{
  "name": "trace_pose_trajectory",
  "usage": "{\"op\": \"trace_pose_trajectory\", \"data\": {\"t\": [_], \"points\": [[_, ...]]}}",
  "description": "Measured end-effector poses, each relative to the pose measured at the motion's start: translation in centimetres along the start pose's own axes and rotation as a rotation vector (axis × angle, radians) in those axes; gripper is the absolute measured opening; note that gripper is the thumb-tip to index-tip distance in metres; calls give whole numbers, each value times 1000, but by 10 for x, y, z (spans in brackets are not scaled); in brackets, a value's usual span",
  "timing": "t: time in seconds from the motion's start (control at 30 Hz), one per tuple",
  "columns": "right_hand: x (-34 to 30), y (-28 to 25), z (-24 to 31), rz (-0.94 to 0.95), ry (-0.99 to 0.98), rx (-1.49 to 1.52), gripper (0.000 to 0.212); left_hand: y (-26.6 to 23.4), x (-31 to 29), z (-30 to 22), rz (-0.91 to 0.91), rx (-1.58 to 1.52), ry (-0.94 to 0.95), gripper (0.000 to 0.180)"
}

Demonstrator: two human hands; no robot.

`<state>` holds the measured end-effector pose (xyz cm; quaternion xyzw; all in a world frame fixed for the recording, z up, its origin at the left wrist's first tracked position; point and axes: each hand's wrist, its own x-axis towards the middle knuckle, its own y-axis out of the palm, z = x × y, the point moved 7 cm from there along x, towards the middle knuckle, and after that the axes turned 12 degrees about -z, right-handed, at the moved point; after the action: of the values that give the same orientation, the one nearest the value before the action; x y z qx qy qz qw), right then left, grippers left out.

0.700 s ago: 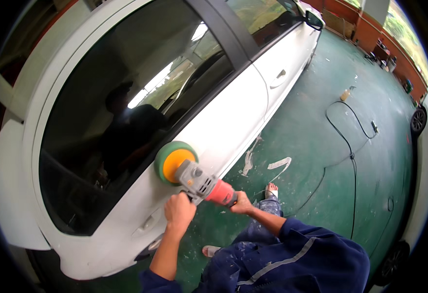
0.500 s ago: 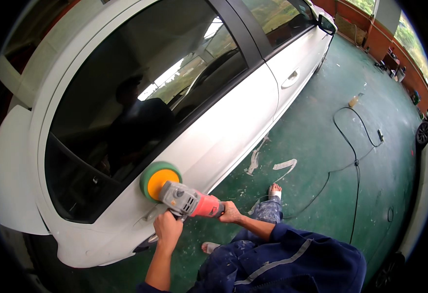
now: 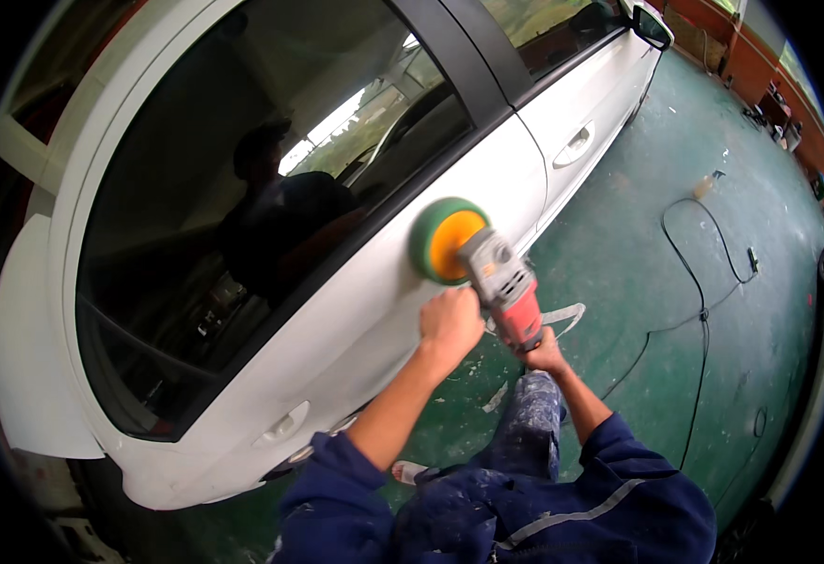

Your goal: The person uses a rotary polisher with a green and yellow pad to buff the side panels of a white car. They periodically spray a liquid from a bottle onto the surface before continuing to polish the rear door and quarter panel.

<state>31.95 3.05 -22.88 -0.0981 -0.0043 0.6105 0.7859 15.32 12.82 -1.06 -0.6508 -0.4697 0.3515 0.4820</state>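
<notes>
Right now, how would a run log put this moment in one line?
left hand: gripping polisher near pad | right hand: gripping its rear end | green-and-orange pad: against white car, below window

From my remote station, I view one power polisher [image 3: 508,287], consisting of a grey head [image 3: 497,265], a red housing [image 3: 523,318] and a round pad. The pad has a green rim [image 3: 422,242] and an orange centre [image 3: 451,242], both blurred. I note the pad set against the upper part of the white rear door [image 3: 365,324]. The polisher's body slopes from the pad toward the near right. The door runs from near left to far right.
</notes>
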Motion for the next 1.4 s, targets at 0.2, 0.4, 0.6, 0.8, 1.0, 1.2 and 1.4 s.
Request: {"op": "trace_pose_trajectory", "data": {"t": [0.2,0.4,0.6,0.8,1.0,1.2,1.4], "points": [[-13,13,-1,-52,109,39,29,15,4,-6,11,-26,24,12],[-74,107,-35,58,32,103,23,-13,-81,68,140,109,-175,12],[-78,96,-7,76,91,117,23,-22,-72,61,113,98,-146,11],[-59,57,0,75,214,25,26,-12,-22,24,145,56,-52,11],[-70,82,3,109,217,108,20,-24,-36,35,171,100,-80,10],[-65,70,24,94,160,143,20,-31,-36,30,176,110,-91,12],[-54,67,8,13,109,138,20,-29,-15,15,178,145,-22,11]]}}
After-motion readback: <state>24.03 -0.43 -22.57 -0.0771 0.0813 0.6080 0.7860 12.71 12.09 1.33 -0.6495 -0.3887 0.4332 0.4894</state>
